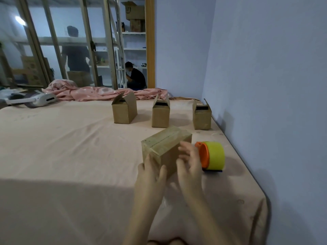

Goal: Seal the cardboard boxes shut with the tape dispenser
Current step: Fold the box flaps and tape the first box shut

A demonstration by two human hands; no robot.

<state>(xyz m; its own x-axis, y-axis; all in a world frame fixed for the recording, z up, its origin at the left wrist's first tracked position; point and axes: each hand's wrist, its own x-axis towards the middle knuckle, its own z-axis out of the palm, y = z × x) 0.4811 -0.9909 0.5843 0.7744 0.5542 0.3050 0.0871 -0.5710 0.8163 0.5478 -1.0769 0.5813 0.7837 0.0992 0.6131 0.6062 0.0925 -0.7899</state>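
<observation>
Your left hand [150,175] rests with relaxed, spread fingers against the near end of the taped box [165,147], toward the bed's [70,156] right edge. Your right hand [190,165], fingers loosely spread and blurred, seems to touch the box's side. The tape dispenser [211,155] lies just beside it. Three open-flapped boxes [160,114] stand farther back.

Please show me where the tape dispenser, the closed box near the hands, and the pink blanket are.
tape dispenser [215,155], head view, on the yellow roll of tape.
closed box [165,140], head view, on its taped top face.
pink blanket [99,92], head view, on the crumpled middle part.
</observation>
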